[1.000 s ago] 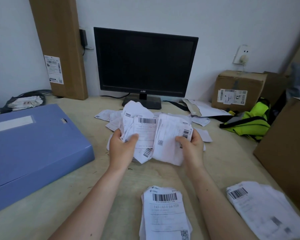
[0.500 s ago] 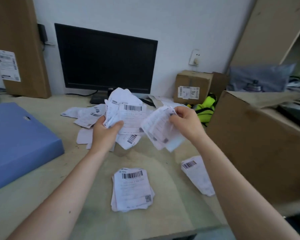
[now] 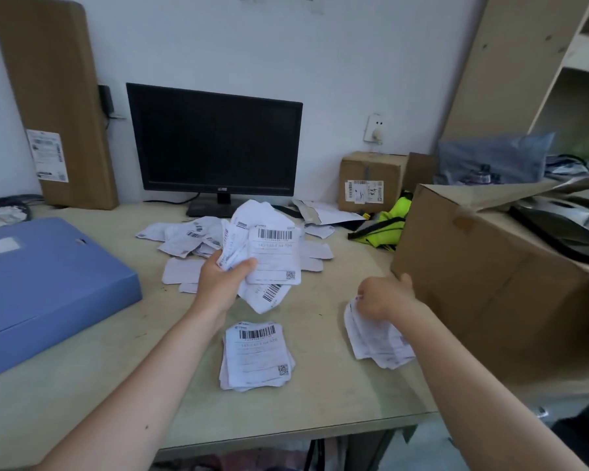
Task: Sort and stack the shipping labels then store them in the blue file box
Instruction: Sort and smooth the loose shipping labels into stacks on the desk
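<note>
My left hand (image 3: 218, 280) grips a crumpled bunch of white shipping labels (image 3: 272, 256) above the desk's middle. Down at the right pile of labels (image 3: 378, 341), my right hand (image 3: 385, 297) has its fingers curled over the top edge of the labels, thumb raised beside the cardboard box. A neat stack of labels (image 3: 255, 355) with its barcode up lies near the front edge between my arms. Loose unsorted labels (image 3: 184, 239) are scattered before the monitor. The blue file box (image 3: 48, 283) lies closed at the left.
A black monitor (image 3: 215, 144) stands at the back. A large open cardboard box (image 3: 490, 283) crowds the right side of the desk (image 3: 82, 385). Behind it are a small taped carton (image 3: 371, 178) and a yellow-green vest (image 3: 388, 226). A tall flat carton (image 3: 55, 96) leans at the back left.
My right hand has carried its bunch of labels down and right onto the right pile. The left hand keeps its bunch. The camera view has pulled back and swung left.
</note>
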